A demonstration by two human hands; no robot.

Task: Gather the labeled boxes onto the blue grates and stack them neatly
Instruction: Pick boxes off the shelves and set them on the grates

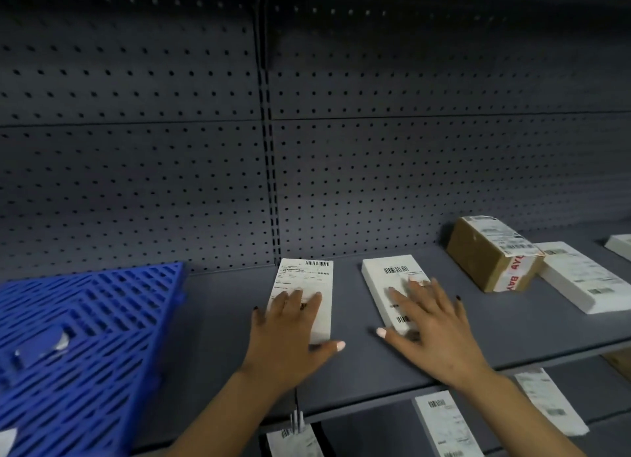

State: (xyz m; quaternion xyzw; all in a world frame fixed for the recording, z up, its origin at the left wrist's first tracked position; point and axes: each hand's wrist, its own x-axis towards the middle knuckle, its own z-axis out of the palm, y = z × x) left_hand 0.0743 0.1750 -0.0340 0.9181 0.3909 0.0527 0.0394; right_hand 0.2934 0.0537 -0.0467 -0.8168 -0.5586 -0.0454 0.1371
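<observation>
Left white box (304,297): lies flat on the grey shelf (218,320) at frame centre, barcode label up; small print unreadable.
Left hand (290,333): fingers straight and spread, resting flat on this box's near half.
Right white box (396,291): just right of centre, apart from the first, two barcodes visible.
Right hand (430,330): fingers splayed and straight, lying on that box.
Blue grate (78,340): lower left of the frame, on the same shelf, tilted, a scrap of tape on it.
Brown carton (491,251): right, white label on top, red-on-white tape reading partly "BAY".
Long white box (584,280): far right, touching the carton.
Lower shelf: more labelled white boxes (447,426) at bottom right.
</observation>
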